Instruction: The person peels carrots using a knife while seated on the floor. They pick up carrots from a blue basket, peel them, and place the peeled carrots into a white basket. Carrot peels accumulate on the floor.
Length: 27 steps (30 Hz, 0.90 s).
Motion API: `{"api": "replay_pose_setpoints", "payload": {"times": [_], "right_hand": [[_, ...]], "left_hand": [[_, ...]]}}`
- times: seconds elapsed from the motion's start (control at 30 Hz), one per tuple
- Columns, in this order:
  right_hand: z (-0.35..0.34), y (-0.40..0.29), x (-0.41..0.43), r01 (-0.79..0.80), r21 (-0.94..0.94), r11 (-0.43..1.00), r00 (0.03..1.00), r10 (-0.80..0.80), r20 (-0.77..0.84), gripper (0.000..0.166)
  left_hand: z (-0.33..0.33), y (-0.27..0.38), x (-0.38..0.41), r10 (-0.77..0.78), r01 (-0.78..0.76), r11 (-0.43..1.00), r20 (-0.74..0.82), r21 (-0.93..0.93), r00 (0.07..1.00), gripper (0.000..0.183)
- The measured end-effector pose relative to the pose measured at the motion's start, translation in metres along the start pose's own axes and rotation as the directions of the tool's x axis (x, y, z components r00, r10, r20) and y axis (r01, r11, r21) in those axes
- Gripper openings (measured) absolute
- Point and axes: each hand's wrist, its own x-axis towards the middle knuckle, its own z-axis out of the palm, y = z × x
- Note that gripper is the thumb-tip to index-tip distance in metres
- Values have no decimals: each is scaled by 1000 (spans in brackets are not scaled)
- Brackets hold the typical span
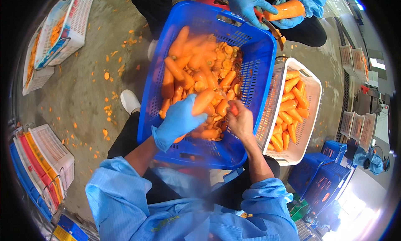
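A blue glove covers my left hand (178,120), which grips a thick carrot (203,100) over the blue plastic basket (194,158). My bare right hand (240,120) is closed around a small tool with a red handle (233,109); its blade cannot be made out. Both hands are inside the near half of the basket, the right one a little apart from the held carrot. Below them lies a heap of whole carrots (178,70), with cut carrot ends and slices (227,64) along the right side.
Opposite, a co-worker's gloved hands (247,6) hold a carrot (286,10) and a red-handled knife (274,31) over the basket's far edge. A white basket (308,147) of carrots (289,109) stands at the right. Stacked crates (56,153) stand left; carrot scraps (107,109) litter the floor.
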Motion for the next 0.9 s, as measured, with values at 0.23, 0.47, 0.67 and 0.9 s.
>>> {"api": "replay_pose_setpoints", "payload": {"times": [0.23,0.47,0.67,0.9], "right_hand": [[18,-10,-14,200,-202,959,977,-180,113,37],[13,7,-2,227,-372,900,970,-243,5,39],[-15,38,20,-142,-390,910,981,76,-180,23],[8,-8,-3,138,-56,989,982,-129,139,23]], "left_hand": [[14,-9,3,-8,81,910,178,-406,984,50],[20,-20,-1,-23,70,972,210,-224,977,54],[7,-25,-11,-1,27,997,323,-77,946,61],[-10,-8,-7,-113,104,994,319,46,941,69]]}}
